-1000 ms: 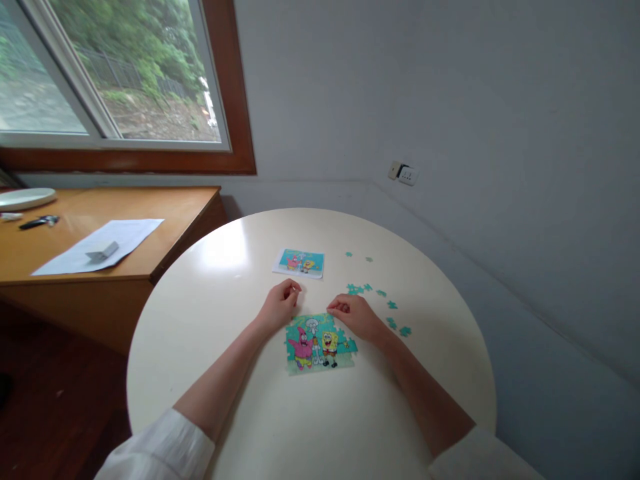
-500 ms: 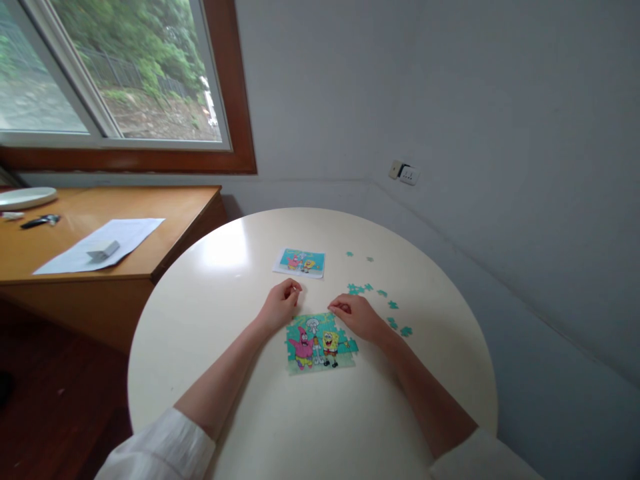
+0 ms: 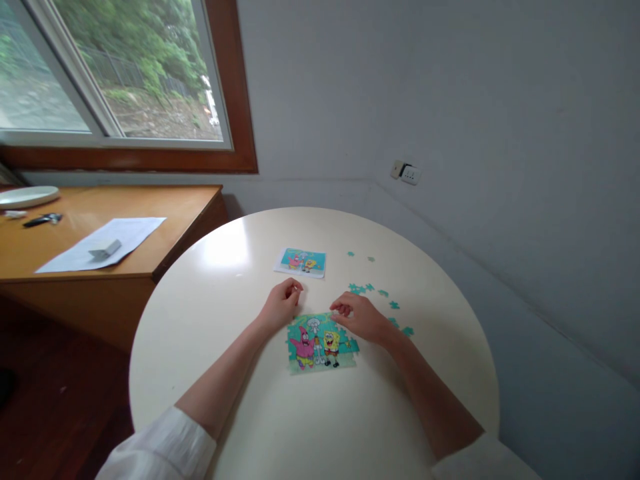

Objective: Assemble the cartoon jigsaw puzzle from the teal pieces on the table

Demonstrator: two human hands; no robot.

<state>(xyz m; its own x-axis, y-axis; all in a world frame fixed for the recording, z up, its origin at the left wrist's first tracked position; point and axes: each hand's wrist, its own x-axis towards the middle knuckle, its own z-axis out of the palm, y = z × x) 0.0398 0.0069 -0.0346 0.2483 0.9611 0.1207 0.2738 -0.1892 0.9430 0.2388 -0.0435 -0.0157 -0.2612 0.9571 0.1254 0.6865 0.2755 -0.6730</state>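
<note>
A partly assembled jigsaw puzzle with cartoon figures, one pink and one yellow, lies flat on the round table before me. My left hand rests just beyond its upper left corner, fingers curled; whether anything is inside them is hidden. At the puzzle's upper right edge is my right hand, thumb and forefinger slightly apart at the top border, with no piece visible between them. Beyond my hands lies a picture card showing the same scene. Several loose teal puzzle pieces lie to the right of my right hand.
Two separate puzzle pieces, one teal and one greyish, lie farther back on the white round table. A wooden desk on the left bears white paper and a small pale block. Walls stand behind and right.
My right thumb and forefinger, pinched together before, have parted slightly, and the hand has tilted at the puzzle's top edge. My left hand has stayed in place.
</note>
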